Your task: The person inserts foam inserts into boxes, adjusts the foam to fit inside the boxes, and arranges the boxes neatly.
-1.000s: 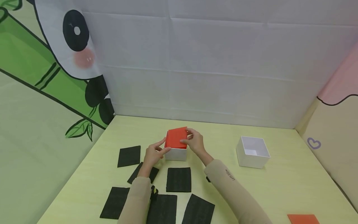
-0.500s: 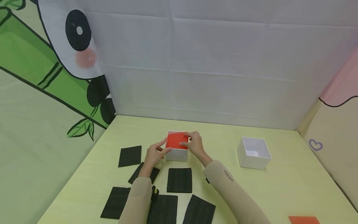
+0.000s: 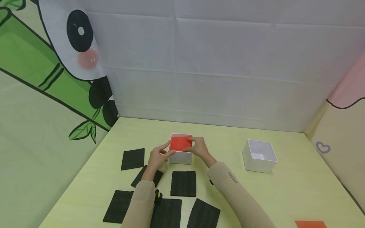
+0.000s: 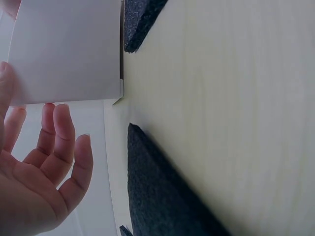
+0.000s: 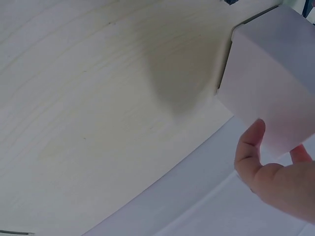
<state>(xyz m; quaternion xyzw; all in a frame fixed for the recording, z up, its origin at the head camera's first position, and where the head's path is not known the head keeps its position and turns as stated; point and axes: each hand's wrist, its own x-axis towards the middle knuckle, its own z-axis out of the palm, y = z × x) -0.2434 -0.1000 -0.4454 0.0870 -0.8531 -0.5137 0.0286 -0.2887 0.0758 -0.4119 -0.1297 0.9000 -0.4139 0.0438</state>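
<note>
A single orange-red sheet (image 3: 310,224) lies in the near right foreground, cut by the bottom of the view, on a pale wood desk (image 3: 285,193) as two tan-sleeved arms (image 3: 236,193) reach across. Six black foam sheets (image 3: 183,183) are spread on the near half: three nearest, one centered behind them, one askew and partly hidden by the left wrist, and one farther off at left.

Past them, the left hand (image 3: 156,157) grips the near left corner of an open-topped white box (image 3: 180,158), thumb at the near rim, forefinger at the left; the left wrist view shows its other fingers (image 4: 63,132) loosely bent beside the wall. The right hand (image 3: 201,148) arches over the right side, thumb and forefinger on one red sheet (image 3: 178,144); whether they pinch it or merely touch it cannot be told. The sheet sits in the box's mouth, broad face up, edges roughly in line with the walls, its near edge by the near rim. It looks close to square, its long axis hard to tell.

Well apart at right stands a second white box (image 3: 258,162), mouth up. Behind hangs a pale cloth backdrop (image 3: 214,63) with one cartoon panda (image 3: 71,60).
</note>
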